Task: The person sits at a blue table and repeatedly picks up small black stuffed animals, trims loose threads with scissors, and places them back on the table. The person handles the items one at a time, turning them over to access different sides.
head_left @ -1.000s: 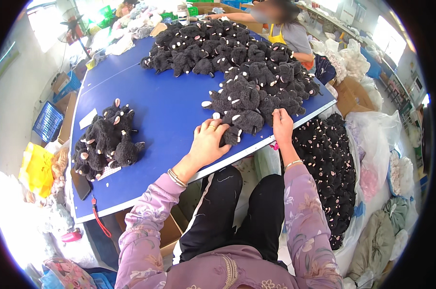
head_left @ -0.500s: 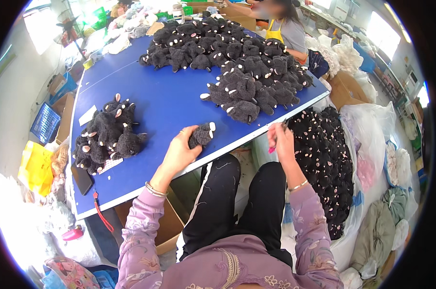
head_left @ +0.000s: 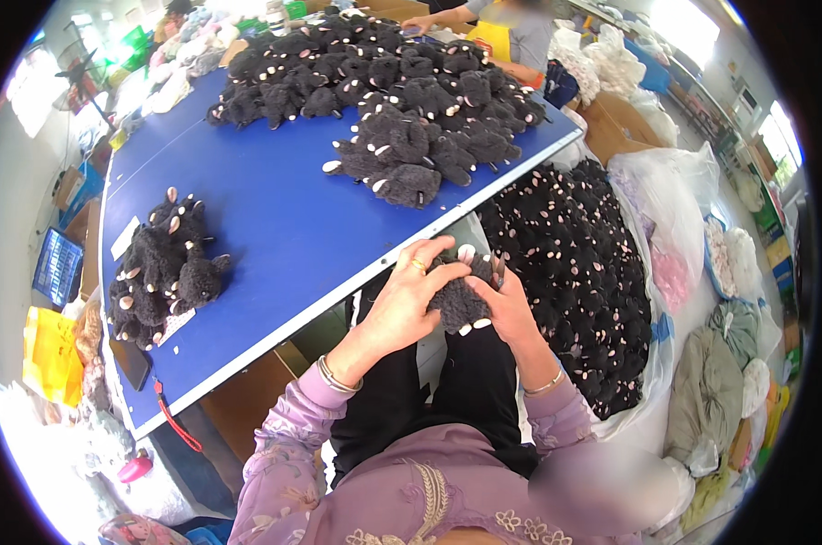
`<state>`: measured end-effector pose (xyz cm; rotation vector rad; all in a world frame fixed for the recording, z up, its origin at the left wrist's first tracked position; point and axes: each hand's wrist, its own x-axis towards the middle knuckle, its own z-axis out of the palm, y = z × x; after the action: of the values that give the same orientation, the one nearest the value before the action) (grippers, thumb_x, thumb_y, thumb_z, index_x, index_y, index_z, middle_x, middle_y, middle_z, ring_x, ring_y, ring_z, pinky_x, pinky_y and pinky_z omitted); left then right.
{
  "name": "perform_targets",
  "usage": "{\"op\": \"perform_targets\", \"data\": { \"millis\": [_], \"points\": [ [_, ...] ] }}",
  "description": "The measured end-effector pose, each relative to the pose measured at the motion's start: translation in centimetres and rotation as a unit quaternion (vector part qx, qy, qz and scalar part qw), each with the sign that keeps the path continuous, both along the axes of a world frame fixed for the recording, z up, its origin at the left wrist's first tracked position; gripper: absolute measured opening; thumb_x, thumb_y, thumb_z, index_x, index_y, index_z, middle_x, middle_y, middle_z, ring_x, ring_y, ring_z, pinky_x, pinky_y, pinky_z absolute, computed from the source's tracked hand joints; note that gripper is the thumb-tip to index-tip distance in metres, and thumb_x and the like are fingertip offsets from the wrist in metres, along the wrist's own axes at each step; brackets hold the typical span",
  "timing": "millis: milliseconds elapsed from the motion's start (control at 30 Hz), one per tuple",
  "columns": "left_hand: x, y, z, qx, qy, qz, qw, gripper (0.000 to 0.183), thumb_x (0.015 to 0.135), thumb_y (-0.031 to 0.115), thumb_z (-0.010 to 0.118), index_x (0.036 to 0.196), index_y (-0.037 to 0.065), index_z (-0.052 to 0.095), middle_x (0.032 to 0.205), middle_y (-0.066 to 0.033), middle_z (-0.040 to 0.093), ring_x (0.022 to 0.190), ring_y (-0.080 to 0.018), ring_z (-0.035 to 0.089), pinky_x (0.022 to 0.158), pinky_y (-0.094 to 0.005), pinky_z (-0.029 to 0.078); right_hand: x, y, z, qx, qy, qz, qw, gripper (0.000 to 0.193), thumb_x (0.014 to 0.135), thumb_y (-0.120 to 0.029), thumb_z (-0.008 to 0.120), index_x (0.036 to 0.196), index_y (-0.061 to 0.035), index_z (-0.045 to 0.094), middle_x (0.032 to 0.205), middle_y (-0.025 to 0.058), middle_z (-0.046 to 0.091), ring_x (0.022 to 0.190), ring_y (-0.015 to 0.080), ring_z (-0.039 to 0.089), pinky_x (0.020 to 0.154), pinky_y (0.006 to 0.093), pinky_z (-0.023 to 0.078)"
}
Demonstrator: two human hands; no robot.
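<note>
I hold one small black plush toy (head_left: 461, 295) with pale pink ears and feet over my lap, just off the table's near edge. My left hand (head_left: 402, 300), wearing a ring, grips its left side. My right hand (head_left: 511, 309) cups it from the right, and a thin pink object sticks up between the fingers. A large heap of the same black plush toys (head_left: 402, 91) covers the far half of the blue table (head_left: 266, 227). A smaller pile of them (head_left: 161, 268) lies at the table's left end.
An open clear bag full of black plush toys (head_left: 579, 272) stands to my right. A dark phone (head_left: 131, 363) with a red strap lies at the table's near left corner. Another person in a yellow apron (head_left: 502, 32) works at the far side. Bags and boxes crowd the floor.
My left hand lifted one plush toy off the table and brought it over my lap. My right hand came in from the table edge and now grips the toy too.
</note>
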<state>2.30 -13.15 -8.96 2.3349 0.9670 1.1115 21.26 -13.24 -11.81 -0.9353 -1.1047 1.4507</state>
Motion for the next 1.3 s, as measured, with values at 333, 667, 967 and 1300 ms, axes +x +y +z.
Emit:
{"op": "perform_targets", "data": {
  "millis": [333, 667, 967, 1300],
  "points": [
    [1.6, -0.7, -2.4, -0.474, -0.528, -0.159, 0.686, 0.051, 0.093, 0.020, 0.060, 0.136, 0.003, 0.039, 0.120, -0.0066, 0.056, 0.102, -0.0109, 0.056, 0.085, -0.0272, 0.047, 0.2, -0.6, 1.3, 0.176, -0.039, -0.144, 0.973, 0.020, 0.084, 0.003, 0.062, 0.103, 0.0008, 0.057, 0.092, -0.0013, 0.057, 0.082, 0.0042, 0.051, 0.072, 0.0203, 0.043],
    [2.6, -1.4, -2.8, -0.429, -0.505, -0.011, 0.749, 0.033, 0.085, 0.007, 0.066, 0.116, 0.001, 0.055, 0.103, -0.0056, 0.064, 0.088, -0.0125, 0.061, 0.079, -0.0274, 0.051, -0.2, -1.4, 1.4, 0.165, -0.136, -0.096, 0.972, 0.020, 0.079, -0.006, 0.071, 0.095, -0.0015, 0.061, 0.087, 0.0016, 0.055, 0.065, 0.0052, 0.046, 0.055, 0.0192, 0.037],
    [3.6, -1.6, -3.1, -0.412, -0.497, 0.009, 0.764, 0.034, 0.091, 0.016, 0.063, 0.121, 0.002, 0.056, 0.106, -0.0050, 0.063, 0.091, -0.0105, 0.059, 0.077, -0.0258, 0.050, -0.3, -1.6, 1.1, 0.204, -0.244, -0.062, 0.946, 0.021, 0.077, -0.004, 0.074, 0.093, -0.0014, 0.061, 0.087, 0.0012, 0.058, 0.079, 0.0068, 0.053, 0.070, 0.0235, 0.044],
    [3.2, -1.9, -2.3, -0.460, -0.438, -0.029, 0.772, 0.034, 0.093, 0.020, 0.060, 0.122, 0.003, 0.054, 0.107, -0.0046, 0.061, 0.088, -0.0097, 0.059, 0.072, -0.0252, 0.052, -0.7, -2.0, 1.0, 0.165, -0.238, -0.077, 0.954, 0.018, 0.079, -0.003, 0.069, 0.093, 0.0011, 0.059, 0.079, 0.0075, 0.062, 0.070, 0.0099, 0.058, 0.064, 0.0249, 0.047]
  ]
}}
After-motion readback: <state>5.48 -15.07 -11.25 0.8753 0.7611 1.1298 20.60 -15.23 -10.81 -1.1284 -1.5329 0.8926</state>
